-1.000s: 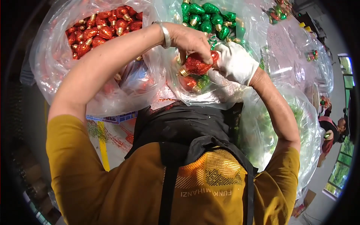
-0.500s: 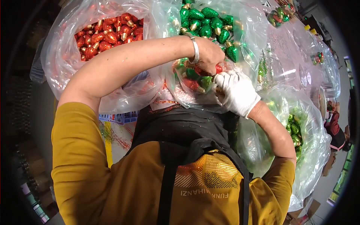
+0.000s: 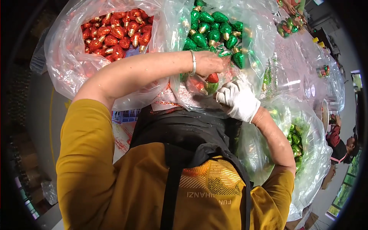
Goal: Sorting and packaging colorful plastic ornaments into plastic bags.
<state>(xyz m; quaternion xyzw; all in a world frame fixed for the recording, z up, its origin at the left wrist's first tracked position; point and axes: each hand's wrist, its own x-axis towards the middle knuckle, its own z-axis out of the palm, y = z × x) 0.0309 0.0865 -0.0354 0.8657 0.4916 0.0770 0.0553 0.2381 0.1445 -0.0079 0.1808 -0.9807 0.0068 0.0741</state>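
Note:
My bare left hand (image 3: 208,63), with a pale bracelet at the wrist, reaches across to the middle with its fingers curled downward. Its fingertips are mostly hidden, so what they hold cannot be made out. Just below it, a red glitter bulb ornament (image 3: 212,78) and a green bulb ornament (image 3: 211,88) lie in what looks like clear plastic packaging (image 3: 195,85). My right hand (image 3: 238,100), in a white glove, is closed in a fist to the right of these ornaments. Whatever its fingers grip is out of sight.
A clear bag (image 3: 61,61) of red glitter bulbs (image 3: 111,40) stands at the far left. Green glitter bulbs (image 3: 214,35) fill another bag beyond my hands. Lighter green bulbs (image 3: 295,140) sit in a bag (image 3: 314,153) at the right. Another person (image 3: 339,143) is at the far right.
My left hand has risen slightly away from the right hand and the red ornament between them. That ornament now shows lower, beside the green one. My right hand has shifted slightly down.

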